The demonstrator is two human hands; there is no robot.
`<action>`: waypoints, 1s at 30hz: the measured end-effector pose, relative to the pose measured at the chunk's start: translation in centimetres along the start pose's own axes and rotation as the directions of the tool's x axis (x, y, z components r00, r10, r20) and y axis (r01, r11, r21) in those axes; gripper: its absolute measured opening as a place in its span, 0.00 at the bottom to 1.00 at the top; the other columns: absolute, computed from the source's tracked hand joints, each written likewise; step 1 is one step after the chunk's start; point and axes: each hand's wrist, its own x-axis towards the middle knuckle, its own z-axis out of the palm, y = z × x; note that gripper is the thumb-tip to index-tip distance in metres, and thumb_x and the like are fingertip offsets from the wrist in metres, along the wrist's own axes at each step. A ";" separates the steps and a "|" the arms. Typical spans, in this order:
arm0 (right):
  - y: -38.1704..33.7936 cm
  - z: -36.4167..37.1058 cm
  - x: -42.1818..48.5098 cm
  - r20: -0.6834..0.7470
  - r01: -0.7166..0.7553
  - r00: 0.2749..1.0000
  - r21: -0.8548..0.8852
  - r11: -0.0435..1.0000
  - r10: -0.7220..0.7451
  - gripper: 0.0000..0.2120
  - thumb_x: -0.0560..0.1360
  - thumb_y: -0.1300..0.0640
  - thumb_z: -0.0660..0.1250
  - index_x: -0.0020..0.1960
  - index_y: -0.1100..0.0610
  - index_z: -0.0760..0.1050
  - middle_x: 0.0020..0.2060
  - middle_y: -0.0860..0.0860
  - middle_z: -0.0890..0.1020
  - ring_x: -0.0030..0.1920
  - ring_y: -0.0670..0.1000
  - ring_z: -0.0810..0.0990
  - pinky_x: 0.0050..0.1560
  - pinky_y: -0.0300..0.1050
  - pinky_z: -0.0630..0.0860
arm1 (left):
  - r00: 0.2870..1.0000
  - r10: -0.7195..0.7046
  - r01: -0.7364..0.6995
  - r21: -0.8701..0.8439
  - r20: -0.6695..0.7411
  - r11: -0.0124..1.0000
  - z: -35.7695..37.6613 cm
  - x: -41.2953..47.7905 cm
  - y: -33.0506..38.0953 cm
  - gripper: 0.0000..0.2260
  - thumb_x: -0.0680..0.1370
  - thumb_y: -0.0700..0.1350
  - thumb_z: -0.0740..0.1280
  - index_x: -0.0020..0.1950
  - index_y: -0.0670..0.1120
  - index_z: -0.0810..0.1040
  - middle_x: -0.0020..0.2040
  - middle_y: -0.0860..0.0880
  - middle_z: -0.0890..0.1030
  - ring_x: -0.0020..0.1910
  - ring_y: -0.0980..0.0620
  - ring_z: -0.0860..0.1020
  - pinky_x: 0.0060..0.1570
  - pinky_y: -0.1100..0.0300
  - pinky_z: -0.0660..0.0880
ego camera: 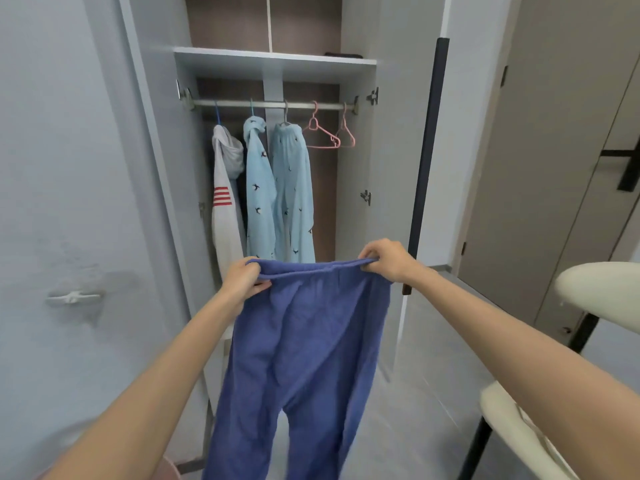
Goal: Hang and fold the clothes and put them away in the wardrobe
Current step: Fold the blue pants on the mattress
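Forearms (156,375) first, both bare, stretched out from the near edge toward the open wardrobe (277,62). Far left, a white hook (73,297) sits on the pale wall. Now the left grip (242,278): fingers curled, pinching the left end of the waistband of the blue trousers (304,341). That waistband is pulled level between the two hands, held up in front of the wardrobe opening, and both legs hang down out of the bottom of view. Over to the right grip (384,261), knuckles up, fingers curled tight and pinching the other end of the waistband.

Farther back, on the rail (270,105), left to right: a white garment (225,220) with red stripes on it, a light-blue top (259,202) printed with small dark birds, a matching light-blue piece (294,202), then two pink hangers (323,137) carrying nothing, close together. Right of those, the wardrobe door (391,150) stands swung open, a long dark handle (429,150) down its edge. Far right, a cream chair (595,292) on black legs, and a beige room door (554,168) behind it.
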 end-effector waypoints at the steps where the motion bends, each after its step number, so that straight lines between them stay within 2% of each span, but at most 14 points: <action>1: 0.7 -0.2 -0.5 0.011 -0.015 1.000 -0.015 1.000 0.015 0.06 0.76 0.61 0.68 0.52 0.60 0.81 0.46 0.54 0.82 0.48 0.53 0.78 0.45 0.40 0.69 | 1.000 -0.005 0.005 0.003 0.019 1.000 0.5 -0.1 0.1 0.14 0.76 0.30 0.51 0.40 0.42 0.73 0.45 0.43 0.75 0.49 0.45 0.75 0.49 0.58 0.78; 4: 2.5 -1.1 -1.7 0.000 -0.053 0.999 -0.009 0.999 0.053 0.04 0.76 0.58 0.69 0.45 0.57 0.81 0.37 0.49 0.79 0.42 0.51 0.76 0.38 0.39 0.68 | 0.995 -0.016 0.023 -0.070 0.097 0.997 2.7 -0.7 0.7 0.10 0.75 0.31 0.52 0.39 0.43 0.68 0.42 0.44 0.72 0.47 0.47 0.74 0.57 0.55 0.75; 6: 3.6 -2.3 -2.4 -0.019 -0.100 0.995 0.055 0.993 0.101 0.10 0.76 0.56 0.69 0.36 0.53 0.77 0.31 0.46 0.75 0.37 0.48 0.72 0.32 0.35 0.65 | 0.977 -0.025 0.051 -0.117 0.212 0.992 3.9 -1.4 1.3 0.07 0.74 0.35 0.57 0.38 0.45 0.66 0.39 0.47 0.67 0.41 0.52 0.69 0.52 0.60 0.73; 7: 4.2 -2.9 -2.8 -0.022 -0.131 0.991 0.116 0.985 0.134 0.11 0.76 0.56 0.69 0.35 0.52 0.77 0.30 0.46 0.74 0.36 0.47 0.71 0.31 0.33 0.63 | 0.962 -0.004 0.020 -0.056 0.271 0.998 4.2 -1.7 1.5 0.05 0.70 0.38 0.61 0.39 0.45 0.66 0.39 0.49 0.66 0.38 0.54 0.66 0.46 0.62 0.71; 9: 5.3 -4.2 -3.7 -0.002 -0.179 0.983 0.254 0.951 0.185 0.08 0.76 0.55 0.70 0.38 0.53 0.80 0.34 0.48 0.77 0.38 0.47 0.73 0.33 0.35 0.66 | 0.919 0.057 -0.176 0.276 0.391 0.945 4.4 -2.0 1.8 0.14 0.64 0.42 0.66 0.47 0.46 0.67 0.43 0.51 0.67 0.38 0.55 0.65 0.40 0.64 0.66; 12: 6.5 -5.5 -5.0 0.031 -0.234 0.969 0.419 0.877 0.244 0.06 0.75 0.53 0.70 0.48 0.55 0.83 0.42 0.49 0.82 0.44 0.48 0.77 0.43 0.40 0.74 | 0.866 0.151 -0.436 0.573 0.477 0.694 5.3 -1.8 2.1 0.21 0.68 0.36 0.69 0.55 0.48 0.64 0.50 0.48 0.67 0.42 0.51 0.68 0.38 0.60 0.68; 13: 6.9 -5.8 -5.4 0.025 -0.244 0.964 0.470 0.848 0.264 0.07 0.75 0.53 0.70 0.48 0.55 0.83 0.42 0.49 0.82 0.44 0.48 0.78 0.44 0.41 0.75 | 0.852 0.216 -0.489 0.578 0.477 0.654 5.8 -1.8 2.3 0.19 0.71 0.35 0.69 0.56 0.48 0.64 0.52 0.45 0.68 0.44 0.49 0.69 0.41 0.58 0.70; 14: 7.2 -5.9 -5.7 0.012 -0.248 0.959 0.517 0.819 0.283 0.06 0.75 0.53 0.71 0.46 0.54 0.83 0.40 0.48 0.81 0.43 0.48 0.78 0.44 0.41 0.75 | 0.845 0.259 -0.504 0.534 0.468 0.678 6.3 -1.8 2.4 0.16 0.75 0.36 0.68 0.56 0.46 0.64 0.53 0.45 0.68 0.46 0.48 0.70 0.45 0.56 0.73; 17: 8.1 -6.6 -6.6 -0.022 -0.253 0.941 0.616 0.746 0.337 0.06 0.74 0.52 0.72 0.42 0.54 0.82 0.38 0.48 0.82 0.42 0.50 0.79 0.43 0.42 0.75 | 0.872 0.218 -0.376 0.317 0.438 0.870 7.5 -2.1 2.9 0.06 0.81 0.45 0.61 0.55 0.44 0.67 0.50 0.48 0.69 0.46 0.56 0.72 0.47 0.62 0.77; 20: 8.9 -7.5 -7.4 -0.017 -0.259 0.919 0.727 0.636 0.394 0.07 0.74 0.53 0.72 0.48 0.57 0.82 0.45 0.51 0.85 0.50 0.53 0.82 0.52 0.45 0.79 | 0.871 0.267 -0.447 0.440 0.413 0.779 7.9 -1.9 3.3 0.07 0.82 0.48 0.59 0.50 0.46 0.70 0.45 0.50 0.73 0.39 0.57 0.72 0.36 0.68 0.70; 23: 9.3 -8.3 -7.8 -0.042 -0.259 0.888 0.776 0.574 0.458 0.10 0.73 0.51 0.73 0.47 0.58 0.82 0.48 0.53 0.84 0.48 0.52 0.82 0.49 0.44 0.79 | 0.847 0.325 -0.502 0.428 0.421 0.751 8.4 -1.5 3.7 0.09 0.81 0.51 0.61 0.47 0.46 0.69 0.40 0.49 0.73 0.33 0.56 0.71 0.32 0.67 0.67; 25: 9.3 -8.7 -7.9 -0.086 -0.241 0.862 0.799 0.551 0.500 0.10 0.74 0.50 0.72 0.45 0.58 0.81 0.47 0.53 0.84 0.47 0.52 0.82 0.50 0.45 0.79 | 0.811 0.286 -0.517 0.396 0.510 0.759 8.8 -1.6 3.9 0.11 0.77 0.52 0.67 0.48 0.48 0.67 0.42 0.52 0.72 0.36 0.57 0.70 0.33 0.65 0.67; 28: 9.5 -9.3 -8.0 -0.171 -0.195 0.826 0.807 0.557 0.538 0.10 0.76 0.51 0.70 0.46 0.59 0.81 0.46 0.52 0.83 0.47 0.52 0.81 0.52 0.46 0.78 | 0.728 0.329 -0.636 0.413 0.601 0.652 9.9 -1.9 3.8 0.18 0.73 0.46 0.73 0.53 0.47 0.65 0.45 0.56 0.68 0.40 0.58 0.69 0.34 0.69 0.66; 30: 9.8 -9.6 -8.3 -0.211 -0.175 0.813 0.801 0.572 0.543 0.10 0.78 0.52 0.67 0.48 0.60 0.80 0.45 0.52 0.82 0.46 0.52 0.79 0.50 0.45 0.76 | 0.702 0.404 -0.668 0.345 0.587 0.660 10.7 -2.0 3.7 0.12 0.77 0.42 0.69 0.52 0.46 0.66 0.47 0.55 0.70 0.44 0.56 0.71 0.38 0.69 0.68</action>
